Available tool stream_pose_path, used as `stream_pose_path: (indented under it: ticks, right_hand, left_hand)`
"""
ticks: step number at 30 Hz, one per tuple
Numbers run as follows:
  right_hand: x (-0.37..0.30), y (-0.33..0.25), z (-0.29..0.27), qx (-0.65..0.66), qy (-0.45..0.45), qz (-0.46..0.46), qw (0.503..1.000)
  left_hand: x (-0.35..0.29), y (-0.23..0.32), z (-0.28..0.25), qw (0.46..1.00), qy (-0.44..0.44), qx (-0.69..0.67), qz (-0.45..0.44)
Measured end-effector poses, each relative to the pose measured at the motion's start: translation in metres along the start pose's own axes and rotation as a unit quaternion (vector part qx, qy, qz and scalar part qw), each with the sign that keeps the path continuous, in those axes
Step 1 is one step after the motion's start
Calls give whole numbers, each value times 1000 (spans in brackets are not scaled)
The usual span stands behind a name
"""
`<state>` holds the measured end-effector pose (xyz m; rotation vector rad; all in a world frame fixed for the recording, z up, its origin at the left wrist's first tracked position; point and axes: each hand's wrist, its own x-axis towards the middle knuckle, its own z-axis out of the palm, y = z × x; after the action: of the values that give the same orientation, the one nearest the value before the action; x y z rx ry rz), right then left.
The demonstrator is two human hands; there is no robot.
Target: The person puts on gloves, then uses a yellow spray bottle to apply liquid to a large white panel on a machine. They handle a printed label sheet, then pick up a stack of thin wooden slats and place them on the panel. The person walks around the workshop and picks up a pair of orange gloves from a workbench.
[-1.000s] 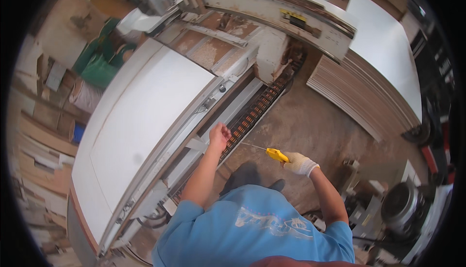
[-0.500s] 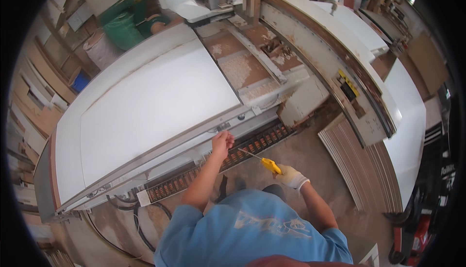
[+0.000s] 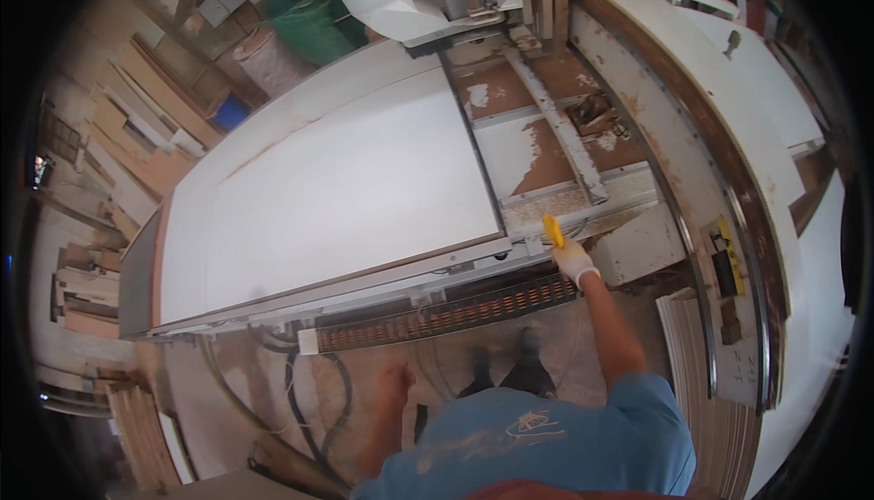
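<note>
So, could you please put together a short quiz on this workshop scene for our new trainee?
1. True or false: the right hand wears a white glove and holds a yellow-handled tool.
2. Which does the right hand reach to? A) the green bin B) the edge of the machine bed beside the white panel C) the floor cables
3. Fill in: the left hand is bare and holds ____.

Key:
1. True.
2. B.
3. Nothing; it hangs low, over the floor, below the orange cable chain.
</note>
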<state>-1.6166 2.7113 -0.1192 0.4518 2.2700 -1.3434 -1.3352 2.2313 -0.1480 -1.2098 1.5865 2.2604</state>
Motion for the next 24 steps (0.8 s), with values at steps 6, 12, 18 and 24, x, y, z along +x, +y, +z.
stream_pose_path:
  ticks: [6, 12, 18, 24]
  right_hand:
    - [21, -51, 52, -121, -165, -112, 972]
    - [-26, -52, 82, -250, -164, -76, 951]
    - [-132, -34, 109, -260, -111, -146, 948]
    - [-293, -4, 232, -354, -333, -296, 822]
  left_hand:
    - [-72, -22, -16, 989, 110, -103, 10]
    - [-77, -59, -47, 980, 102, -170, 35]
    - [-40, -70, -135, 977, 175, 85, 88]
    - [20, -46, -213, 993, -10, -121, -7]
